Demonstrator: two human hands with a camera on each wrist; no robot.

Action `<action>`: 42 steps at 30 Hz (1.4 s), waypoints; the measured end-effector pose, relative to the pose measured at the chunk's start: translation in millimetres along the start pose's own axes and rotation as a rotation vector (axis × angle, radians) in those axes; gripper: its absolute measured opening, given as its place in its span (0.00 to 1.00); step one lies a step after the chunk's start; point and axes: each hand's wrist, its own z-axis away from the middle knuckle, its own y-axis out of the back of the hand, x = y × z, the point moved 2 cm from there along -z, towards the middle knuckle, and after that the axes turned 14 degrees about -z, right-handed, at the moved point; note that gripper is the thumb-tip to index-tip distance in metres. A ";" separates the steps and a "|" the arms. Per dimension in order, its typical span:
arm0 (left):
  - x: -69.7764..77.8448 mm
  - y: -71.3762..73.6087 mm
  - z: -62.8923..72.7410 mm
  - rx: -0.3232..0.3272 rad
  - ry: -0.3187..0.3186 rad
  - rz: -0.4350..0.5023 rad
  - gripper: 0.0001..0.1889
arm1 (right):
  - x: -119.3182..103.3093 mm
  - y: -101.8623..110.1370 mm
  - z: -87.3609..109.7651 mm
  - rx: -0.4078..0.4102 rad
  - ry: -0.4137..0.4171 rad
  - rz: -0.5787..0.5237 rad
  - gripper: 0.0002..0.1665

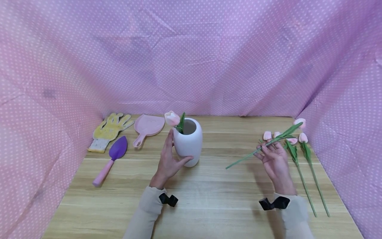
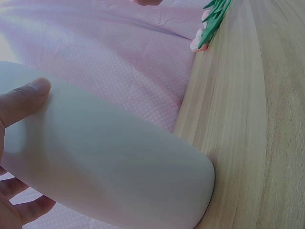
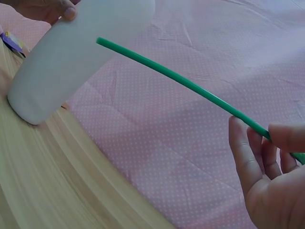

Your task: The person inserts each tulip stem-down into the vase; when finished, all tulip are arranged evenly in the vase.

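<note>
A white vase stands upright on the wooden table, with one pale pink tulip in it that leans over the left rim. My left hand grips the vase from its left side, thumb across the front; the left wrist view shows the thumb against the white wall. To the right, my right hand pinches a second artificial tulip by its green stem above the table. That stem's cut end points left toward the vase, and its leaves and bloom extend to the upper right.
Several more tulips lie at the table's right side, partly behind my right hand. On the left are a yellow and white glove, a purple trowel with a pink handle, and a pink dustpan. Pink dotted cloth surrounds the table.
</note>
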 end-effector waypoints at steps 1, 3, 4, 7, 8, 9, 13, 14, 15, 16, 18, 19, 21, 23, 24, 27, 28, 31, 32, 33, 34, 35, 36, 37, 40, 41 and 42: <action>0.0 -0.1 0.1 0.000 0.000 0.001 0.67 | 0.7 -0.7 -0.8 0.005 0.009 -0.007 0.15; -0.3 -0.2 0.5 0.001 0.001 0.001 0.68 | 2.3 -2.4 -2.3 0.024 0.027 -0.023 0.15; -0.5 -0.2 0.8 0.001 0.002 0.002 0.68 | 3.0 -3.4 -3.3 0.039 0.039 -0.030 0.14; -1.1 -0.5 1.4 -0.003 0.008 0.003 0.69 | 4.6 -7.2 -5.7 0.058 0.073 -0.072 0.13; -1.1 -0.5 1.5 -0.004 0.009 0.003 0.69 | 5.1 -8.6 -6.4 0.061 0.084 -0.092 0.12; -1.2 -0.5 1.5 -0.005 0.009 0.004 0.69 | 5.5 -10.1 -7.2 0.065 0.095 -0.105 0.12; -0.6 -0.2 1.2 -0.002 0.002 0.009 0.69 | 6.2 -15.7 -10.3 0.091 0.150 -0.160 0.11; -0.5 0.0 1.1 -0.001 0.002 0.009 0.69 | 6.3 -17.2 -11.0 0.106 0.166 -0.167 0.10; -0.5 0.0 1.1 -0.001 0.003 0.008 0.69 | 6.3 -18.5 -11.8 0.121 0.181 -0.171 0.10; -0.2 0.3 1.1 -0.001 0.004 0.008 0.69 | 6.3 -19.6 -12.6 0.138 0.197 -0.174 0.10; 0.2 0.6 1.1 -0.002 0.006 0.007 0.69 | 6.4 -22.0 -13.8 0.168 0.226 -0.178 0.09; 0.3 0.8 1.1 -0.003 0.007 0.007 0.69 | 6.5 -23.2 -14.3 0.182 0.240 -0.179 0.09; 0.4 1.0 1.2 -0.003 0.005 0.008 0.69 | 6.7 -25.4 -15.5 0.206 0.263 -0.182 0.08; 0.1 0.8 1.2 -0.001 0.001 0.011 0.70 | 7.2 -28.3 -16.8 0.222 0.285 -0.182 0.07; -0.2 0.5 1.1 0.001 -0.001 0.012 0.70 | 7.4 -29.8 -17.7 0.228 0.296 -0.178 0.07; -0.6 0.1 1.2 0.008 -0.010 0.013 0.70 | 8.4 -35.1 -20.8 0.241 0.316 -0.167 0.07; -0.7 0.0 1.3 0.010 -0.012 0.013 0.70 | 8.8 -37.3 -22.1 0.243 0.322 -0.162 0.08; -0.5 0.3 1.5 0.013 -0.017 0.014 0.70 | 9.9 -43.6 -26.0 0.241 0.329 -0.156 0.08; -0.3 0.4 1.6 0.012 -0.016 0.014 0.70 | 10.3 -45.8 -27.3 0.238 0.331 -0.154 0.08; -0.3 0.3 1.6 0.011 -0.015 0.015 0.70 | 10.7 -48.1 -28.5 0.237 0.333 -0.153 0.09; -0.4 0.2 1.5 0.010 -0.014 0.016 0.70 | 11.2 -50.6 -29.6 0.234 0.333 -0.146 0.09; -0.4 0.1 1.4 0.008 -0.012 0.017 0.70 | 11.5 -52.9 -30.8 0.232 0.333 -0.140 0.09; -0.3 0.1 1.4 0.008 -0.012 0.017 0.70 | 11.9 -55.1 -31.8 0.230 0.335 -0.132 0.09; -0.2 0.1 1.4 0.007 -0.011 0.017 0.70 | 12.2 -57.3 -33.1 0.233 0.338 -0.125 0.09; -0.1 0.0 1.3 0.008 -0.012 0.016 0.69 | 13.0 -64.3 -37.2 0.234 0.349 -0.101 0.09; 0.0 0.1 1.3 0.008 -0.014 0.014 0.69 | 13.4 -66.6 -38.7 0.231 0.353 -0.098 0.09; 0.0 0.1 1.3 0.008 -0.015 0.014 0.69 | 13.9 -69.1 -40.3 0.226 0.356 -0.097 0.10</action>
